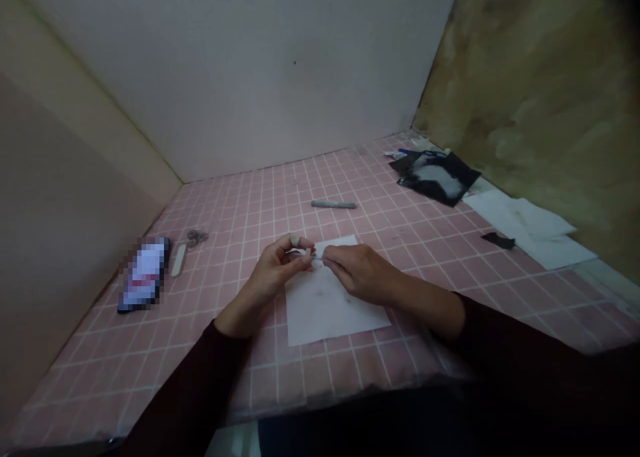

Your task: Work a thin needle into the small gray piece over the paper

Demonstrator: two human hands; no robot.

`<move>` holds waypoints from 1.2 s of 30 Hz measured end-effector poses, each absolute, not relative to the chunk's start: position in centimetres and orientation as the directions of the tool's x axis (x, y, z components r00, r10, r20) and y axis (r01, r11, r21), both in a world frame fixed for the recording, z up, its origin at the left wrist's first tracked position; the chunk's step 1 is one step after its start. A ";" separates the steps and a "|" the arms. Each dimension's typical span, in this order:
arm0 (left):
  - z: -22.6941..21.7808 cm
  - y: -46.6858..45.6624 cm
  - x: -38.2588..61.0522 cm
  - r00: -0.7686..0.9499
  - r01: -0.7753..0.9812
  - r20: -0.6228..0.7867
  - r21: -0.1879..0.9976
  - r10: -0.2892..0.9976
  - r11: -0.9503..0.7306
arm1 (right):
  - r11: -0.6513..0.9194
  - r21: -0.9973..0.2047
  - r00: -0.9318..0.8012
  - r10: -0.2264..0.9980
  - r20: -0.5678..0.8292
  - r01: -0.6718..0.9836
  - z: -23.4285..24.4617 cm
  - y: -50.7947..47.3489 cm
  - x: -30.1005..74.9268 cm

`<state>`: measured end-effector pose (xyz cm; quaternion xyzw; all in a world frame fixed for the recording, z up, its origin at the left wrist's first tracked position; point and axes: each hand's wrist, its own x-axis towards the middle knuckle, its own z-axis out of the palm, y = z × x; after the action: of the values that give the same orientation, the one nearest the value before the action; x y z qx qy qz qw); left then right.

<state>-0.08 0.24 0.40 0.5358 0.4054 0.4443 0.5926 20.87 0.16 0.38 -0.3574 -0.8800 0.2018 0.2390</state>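
White and rectangular, the paper sheet (320,320) lies on the pink, white-gridded table (240,223). Above its far half, the left hand (275,265) and right hand (364,270) pinch a slim, whitish object (318,257) in their fingers, material unclear; uneven pressure could make it slip onto the sheet.

Our left hand (274,268) pinches a small item (309,252), too tiny to identify | our right hand (363,270) pinches at it too | white paper (325,317) beneath both | grey stick (333,205) beyond, on our pink checked worktop (240,227) | phone (146,270) and white strip (178,261) left | black sheet (425,191), loose papers (543,237) right
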 end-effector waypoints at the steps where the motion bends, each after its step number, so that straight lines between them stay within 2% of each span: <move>1: 0.3 0.3 -0.1 0.276 -0.097 -0.001 0.995 0.961 0.029 | 0.675 -0.493 -0.640 0.718 0.273 0.548 0.3 0.1 20.9; 4: 0.1 0.3 -0.1 0.275 -0.101 0.008 0.995 0.961 0.021 | 0.688 -0.455 -0.653 0.710 0.264 0.565 0.2 -0.1 20.7; 6: 0.0 0.3 0.0 0.276 -0.108 -0.002 0.994 0.961 0.033 | 0.663 -0.520 -0.633 0.726 0.270 0.539 0.4 -0.2 20.6; 7: 0.0 0.2 0.0 0.279 -0.110 -0.018 0.993 0.960 0.051 | 0.625 -0.589 -0.614 0.746 0.258 0.512 0.6 -0.1 20.5; 9: 0.1 0.1 0.0 0.301 -0.103 -0.054 0.991 0.952 0.089 | 0.449 -0.788 -0.583 0.799 0.145 0.421 1.1 0.1 20.5; 11: 0.3 0.0 0.0 0.330 -0.095 -0.050 0.992 0.943 0.086 | 0.142 -0.947 -0.600 0.797 -0.063 0.288 1.5 0.5 20.6; 13: 0.4 0.0 -0.1 0.349 -0.106 0.002 0.994 0.937 0.038 | -0.128 -0.976 -0.656 0.723 -0.215 0.179 1.8 0.7 20.7; 14: 0.5 0.0 -0.1 0.351 -0.113 0.027 0.994 0.936 0.014 | -0.184 -0.971 -0.673 0.700 -0.238 0.152 1.8 0.7 20.8; 15: 0.6 0.0 -0.2 0.347 -0.116 0.041 0.993 0.937 0.000 | -0.170 -0.975 -0.676 0.703 -0.222 0.144 1.7 0.7 20.7; 17: 0.6 0.1 -0.2 0.335 -0.114 0.037 0.993 0.942 0.002 | 0.055 -0.979 -0.640 0.763 -0.086 0.196 1.4 0.3 20.6; 19: 0.7 0.1 -0.3 0.316 -0.097 0.008 0.995 0.949 0.024 | 0.383 -0.873 -0.604 0.785 0.136 0.301 1.0 -0.1 20.4; 21: 0.7 0.1 -0.3 0.301 -0.072 -0.008 0.997 0.953 0.031 | 0.579 -0.726 -0.606 0.744 0.283 0.372 0.8 -0.5 20.2; 22: 0.7 0.1 -0.3 0.304 -0.059 -0.013 0.998 0.952 0.033 | 0.605 -0.700 -0.607 0.734 0.304 0.380 0.9 -0.6 20.2; 24: 0.8 0.1 -0.3 0.325 -0.045 -0.005 0.999 0.946 0.021 | 0.516 -0.784 -0.605 0.761 0.234 0.346 1.1 -0.5 20.2; 27: 1.0 0.1 -0.3 0.372 -0.069 0.042 0.997 0.927 -0.017 | 0.065 -0.976 -0.623 0.778 -0.081 0.209 1.7 0.1 20.4; 29: 1.0 0.2 -0.3 0.384 -0.094 0.077 0.995 0.920 -0.044 | -0.196 -0.972 -0.657 0.717 -0.233 0.132 1.9 0.4 20.6; 30: 1.0 0.2 -0.4 0.385 -0.098 0.082 0.994 0.919 -0.048 | -0.242 -0.964 -0.664 0.703 -0.256 0.115 1.9 0.4 20.6; 32: 0.9 0.2 -0.4 0.365 -0.097 0.081 0.994 0.927 -0.048 | -0.145 -0.980 -0.657 0.727 -0.199 0.136 1.7 0.3 20.5; 34: 0.7 0.3 -0.5 0.322 -0.089 0.066 0.995 0.945 -0.039 | 0.141 -0.966 -0.621 0.783 -0.026 0.218 1.4 0.0 20.3; 36: 0.5 0.3 -0.6 0.289 -0.079 0.045 0.997 0.956 -0.023 | 0.420 -0.855 -0.590 0.788 0.177 0.304 1.2 -0.4 20.1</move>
<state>-0.55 0.29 0.53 0.5576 0.3934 0.4481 0.5775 20.15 -0.37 1.16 -0.3454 -0.7902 0.4130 0.2928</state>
